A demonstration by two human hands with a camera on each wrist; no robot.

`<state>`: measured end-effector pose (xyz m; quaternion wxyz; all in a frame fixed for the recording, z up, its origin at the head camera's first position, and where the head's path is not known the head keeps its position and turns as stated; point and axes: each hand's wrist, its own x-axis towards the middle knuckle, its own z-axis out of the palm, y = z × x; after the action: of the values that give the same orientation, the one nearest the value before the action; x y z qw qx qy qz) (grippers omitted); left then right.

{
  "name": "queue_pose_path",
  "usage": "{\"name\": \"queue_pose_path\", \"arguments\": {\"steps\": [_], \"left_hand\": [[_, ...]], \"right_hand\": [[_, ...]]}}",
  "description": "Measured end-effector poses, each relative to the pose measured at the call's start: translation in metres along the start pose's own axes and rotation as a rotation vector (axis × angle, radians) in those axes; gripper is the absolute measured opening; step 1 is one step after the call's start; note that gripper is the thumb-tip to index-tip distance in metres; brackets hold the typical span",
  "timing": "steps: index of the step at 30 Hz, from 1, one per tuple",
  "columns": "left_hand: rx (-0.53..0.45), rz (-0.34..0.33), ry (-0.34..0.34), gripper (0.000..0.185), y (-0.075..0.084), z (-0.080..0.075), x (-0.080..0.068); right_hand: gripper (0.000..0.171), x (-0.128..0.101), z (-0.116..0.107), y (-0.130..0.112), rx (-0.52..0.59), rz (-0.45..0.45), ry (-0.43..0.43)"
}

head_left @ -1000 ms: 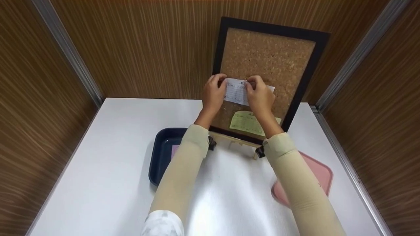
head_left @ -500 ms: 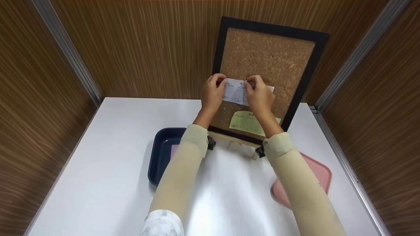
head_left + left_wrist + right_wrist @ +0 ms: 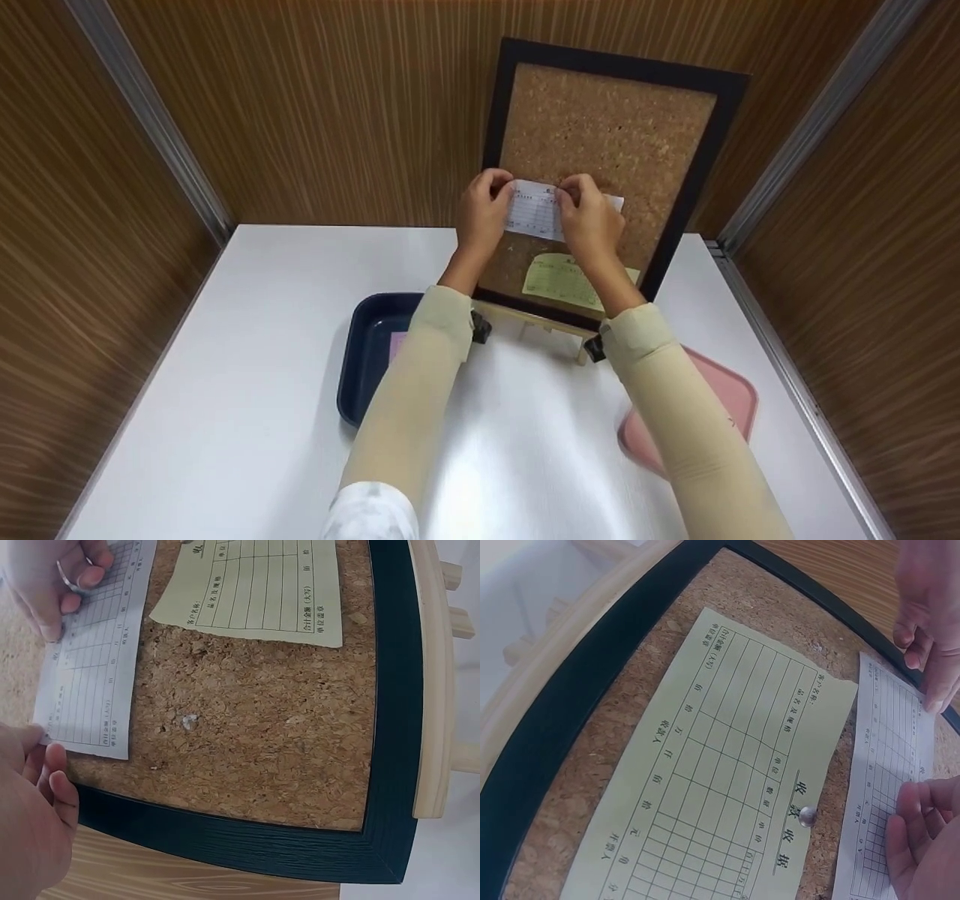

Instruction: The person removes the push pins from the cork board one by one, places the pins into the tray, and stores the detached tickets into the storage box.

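Observation:
A white printed receipt slip (image 3: 534,206) lies against the cork board (image 3: 607,127), which leans in its black frame. At the slip's upper left corner, my left hand (image 3: 481,214) pinches the paper between thumb and fingers. My right hand (image 3: 591,217) has curled fingers at the middle of the top edge; a shiny sliver between them in the left wrist view looks like a thumbtack, mostly hidden. Below hangs a yellow receipt slip (image 3: 727,757), fixed by a silver thumbtack (image 3: 808,816) near its top edge. The right hand covers part of the white slip.
A wooden easel (image 3: 532,315) with black clips (image 3: 595,347) supports the board on the white table (image 3: 262,315). To the left stands a navy tray (image 3: 346,375) with pink paper (image 3: 397,343) inside. A pink tray (image 3: 731,390) lies right, partly under the right forearm. Wood-grain walls enclose the table.
Both hands stay almost still at the white slip. The small glint at the right fingertips, seen earlier in the head view, no longer shows there.

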<state>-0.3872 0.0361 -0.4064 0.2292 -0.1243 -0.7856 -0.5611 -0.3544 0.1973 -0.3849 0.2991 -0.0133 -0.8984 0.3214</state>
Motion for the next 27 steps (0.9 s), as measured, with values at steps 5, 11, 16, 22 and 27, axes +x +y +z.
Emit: {"name": "queue_pose_path", "arguments": {"steps": [5,11,16,22,27], "left_hand": [[0.012,-0.014,-0.01,0.016,0.0,-0.002,0.0],[-0.001,-0.022,-0.008,0.015,0.0,-0.004,0.0],[-0.02,-0.019,-0.007,0.015,0.0,-0.007,-0.004],[-0.061,-0.005,-0.01,0.014,0.003,-0.014,-0.011],[-0.046,0.014,-0.004,0.014,0.007,-0.018,-0.016]], "right_hand": [[0.017,-0.002,-0.001,0.001,0.021,-0.002,-0.016],[0.016,-0.004,-0.003,0.0,0.063,-0.009,-0.037],[0.017,-0.008,-0.005,-0.001,0.079,-0.001,-0.055],[0.017,-0.017,-0.011,-0.002,0.118,-0.021,-0.072],[0.016,-0.023,-0.015,-0.004,0.132,-0.043,-0.08]]}}
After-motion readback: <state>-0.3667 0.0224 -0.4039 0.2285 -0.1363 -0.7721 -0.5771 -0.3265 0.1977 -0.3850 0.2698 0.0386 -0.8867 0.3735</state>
